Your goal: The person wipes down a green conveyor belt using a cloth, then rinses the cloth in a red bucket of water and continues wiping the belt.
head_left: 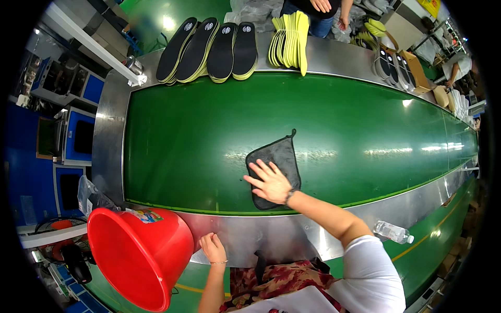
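A dark grey cloth with a hanging loop lies on the green conveyor belt. Flat on top of it is my right hand, fingers spread, pressing on the cloth without gripping it. My left hand rests at the near metal edge with loosely bent fingers and nothing visible in them. Just left of that hand stands a red plastic bucket, tilted in the view, its inside seen only as plain red. A few small wet spots show on the belt beside the cloth.
Along the far metal ledge sit stacks of black insoles and a bundle of yellow-green insoles. A clear bottle lies at the near right edge. Across the belt, a person's hand shows. Shoes stand farther right.
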Demonstrator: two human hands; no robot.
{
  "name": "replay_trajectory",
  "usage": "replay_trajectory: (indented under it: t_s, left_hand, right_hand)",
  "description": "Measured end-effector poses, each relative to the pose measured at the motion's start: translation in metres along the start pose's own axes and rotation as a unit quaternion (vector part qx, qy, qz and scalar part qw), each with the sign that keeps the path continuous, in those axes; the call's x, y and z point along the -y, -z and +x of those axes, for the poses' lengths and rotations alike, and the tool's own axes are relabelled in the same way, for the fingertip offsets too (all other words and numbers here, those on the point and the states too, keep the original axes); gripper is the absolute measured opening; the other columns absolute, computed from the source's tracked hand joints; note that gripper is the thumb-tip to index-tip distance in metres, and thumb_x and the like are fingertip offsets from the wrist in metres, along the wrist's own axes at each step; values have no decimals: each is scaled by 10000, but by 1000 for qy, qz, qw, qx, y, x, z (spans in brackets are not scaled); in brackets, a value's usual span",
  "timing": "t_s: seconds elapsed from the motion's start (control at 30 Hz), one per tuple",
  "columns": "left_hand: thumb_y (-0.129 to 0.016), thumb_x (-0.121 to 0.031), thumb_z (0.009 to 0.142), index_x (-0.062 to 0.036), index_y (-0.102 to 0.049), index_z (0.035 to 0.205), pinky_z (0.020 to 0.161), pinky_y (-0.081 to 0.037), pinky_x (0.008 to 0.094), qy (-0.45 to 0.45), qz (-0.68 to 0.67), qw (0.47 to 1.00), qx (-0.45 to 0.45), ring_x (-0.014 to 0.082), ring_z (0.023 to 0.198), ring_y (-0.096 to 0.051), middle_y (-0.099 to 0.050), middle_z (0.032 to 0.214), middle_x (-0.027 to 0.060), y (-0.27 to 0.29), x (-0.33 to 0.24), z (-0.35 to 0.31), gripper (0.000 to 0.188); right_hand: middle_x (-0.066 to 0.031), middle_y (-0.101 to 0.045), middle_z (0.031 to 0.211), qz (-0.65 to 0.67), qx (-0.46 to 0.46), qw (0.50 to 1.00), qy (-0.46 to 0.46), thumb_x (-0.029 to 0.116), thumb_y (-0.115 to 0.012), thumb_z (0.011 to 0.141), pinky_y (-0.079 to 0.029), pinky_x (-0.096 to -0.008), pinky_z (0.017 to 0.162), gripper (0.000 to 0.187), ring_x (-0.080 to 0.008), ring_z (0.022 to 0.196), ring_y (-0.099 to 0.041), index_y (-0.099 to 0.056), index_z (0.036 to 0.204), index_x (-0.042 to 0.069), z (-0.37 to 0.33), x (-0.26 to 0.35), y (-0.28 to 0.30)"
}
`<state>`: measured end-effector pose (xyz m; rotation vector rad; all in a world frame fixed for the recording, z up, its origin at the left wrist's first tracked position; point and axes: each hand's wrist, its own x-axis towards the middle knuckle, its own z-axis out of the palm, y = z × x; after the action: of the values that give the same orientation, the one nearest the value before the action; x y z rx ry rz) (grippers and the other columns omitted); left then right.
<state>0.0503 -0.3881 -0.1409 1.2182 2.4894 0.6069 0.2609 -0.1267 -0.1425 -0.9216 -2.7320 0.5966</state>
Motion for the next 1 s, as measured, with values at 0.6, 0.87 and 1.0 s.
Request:
replay_trajectory:
  t_s: [0.6, 0.87, 1.0]
  left_hand:
    - [-488, -101, 910, 25, -552, 832, 764, -387, 478, -22, 70, 994, -81, 375, 836, -475, -528, 851, 194, -17, 8, 50, 161]
    - [-459, -134, 907, 15, -446, 731, 722, -361, 503, -27, 149, 987, -61, 401, 778, -441, -459, 774, 211, -31, 25, 54, 231]
    - [-486, -109, 889, -5, -471, 761, 690, -358, 498, -68, 163, 979, -97, 385, 768, -450, -454, 759, 189, -42, 31, 54, 166]
  right_hand:
    - [-55, -261, 1545, -175, -66, 924, -335, 480, -470, 901, -179, -550, 1124, 593, -272, 1426, -220, -385, 1430, 228, 93, -247, 11]
    - [-172, -344, 1475, -204, -170, 715, -647, 529, -395, 909, -287, -572, 1026, 654, -382, 1373, -264, -395, 1404, 102, 118, -319, 21]
    - [-219, -287, 1502, -160, -153, 851, -476, 464, -425, 888, -172, -602, 1102, 705, -404, 1406, -206, -354, 1428, 16, 284, -205, -23]
